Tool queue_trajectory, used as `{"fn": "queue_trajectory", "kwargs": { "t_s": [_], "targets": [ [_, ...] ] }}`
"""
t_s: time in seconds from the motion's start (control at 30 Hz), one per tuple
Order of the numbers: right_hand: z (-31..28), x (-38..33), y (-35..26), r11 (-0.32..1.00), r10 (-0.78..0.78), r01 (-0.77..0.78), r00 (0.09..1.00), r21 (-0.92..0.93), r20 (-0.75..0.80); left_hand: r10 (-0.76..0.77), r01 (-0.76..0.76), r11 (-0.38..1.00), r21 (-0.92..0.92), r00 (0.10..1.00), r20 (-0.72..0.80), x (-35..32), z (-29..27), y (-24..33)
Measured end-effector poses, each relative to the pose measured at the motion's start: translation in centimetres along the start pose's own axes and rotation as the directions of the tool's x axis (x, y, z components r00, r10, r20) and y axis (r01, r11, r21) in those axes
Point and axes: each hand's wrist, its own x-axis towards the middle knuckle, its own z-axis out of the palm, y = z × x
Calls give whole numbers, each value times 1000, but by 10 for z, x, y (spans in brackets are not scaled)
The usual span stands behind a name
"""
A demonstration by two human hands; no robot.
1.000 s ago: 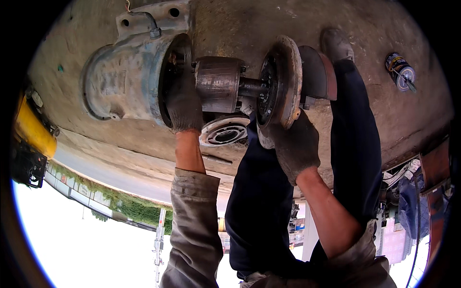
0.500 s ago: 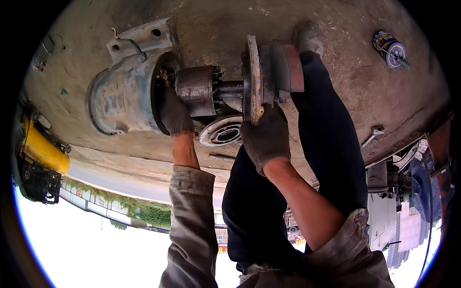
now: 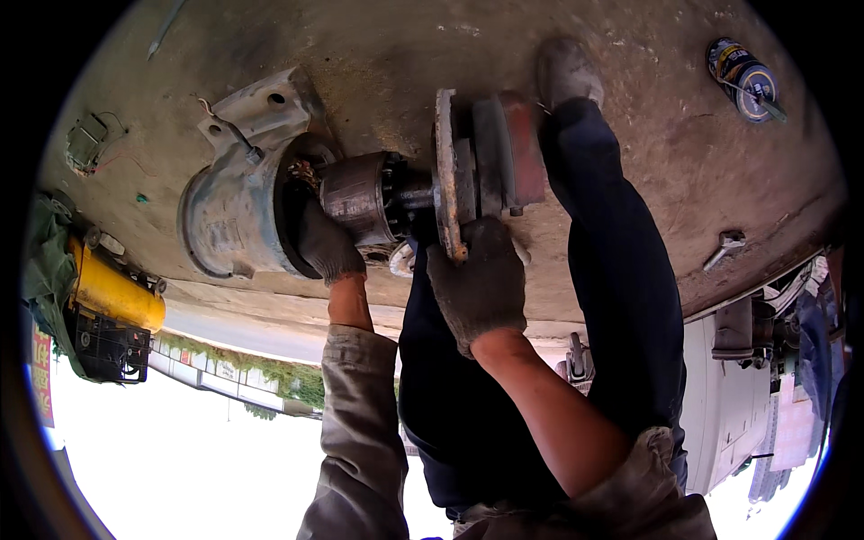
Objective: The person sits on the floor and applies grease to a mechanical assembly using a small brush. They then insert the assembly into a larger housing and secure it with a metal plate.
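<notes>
- Head view: brown, stained floor (image 3: 657, 211), gritty patches, bends toward the rim.
- Blue-grey motor housing (image 3: 229, 220) lies on floor, left of middle, open mouth facing right.
- Dark rotor (image 3: 355, 198) at that mouth, shaft running right to rusty flange (image 3: 445, 171); red-edged block (image 3: 517, 148) just beyond flange.
- Left hand (image 3: 328, 243), gloved, at housing mouth under rotor; fingertips hidden, can't tell how far open or if gripping.
- Right hand (image 3: 481, 283), gloved, curled closed on flange's lower rim.
- Floor, far right: dark can (image 3: 742, 76), metal tool (image 3: 724, 249) below it.
- Floor, left: small metal box (image 3: 85, 144) with thin wires.
- Left edge: yellow cylinder (image 3: 117, 292), green cloth (image 3: 47, 270) beside it.
- Outdoors: hedge (image 3: 301, 382), bright sky; blue tarp (image 3: 812, 342) right.
</notes>
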Motion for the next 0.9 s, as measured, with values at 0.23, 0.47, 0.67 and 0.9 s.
{"fn": "queue_trajectory", "kwargs": {
  "t_s": [0.23, 0.47, 0.67, 0.9],
  "targets": [
    [27, 2, -5, 1000, 16, -17, 999, -24, -30, -148, 164, 859, -485, 986, 73, 16, 4, -4],
    [33, -8, -21, 996, 86, -86, 996, 24, -10, 16, -14, 1000, -23, 997, 75, 24, -9, -9],
    [36, -27, -25, 999, 34, -34, 999, -35, -10, -108, 135, 859, -494, 991, 82, 16, -8, -38],
    [49, -8, -48, 1000, -8, 8, 1000, -11, -30, -211, 176, 774, -608, 977, 14, 27, -18, -5]
  ]
}}
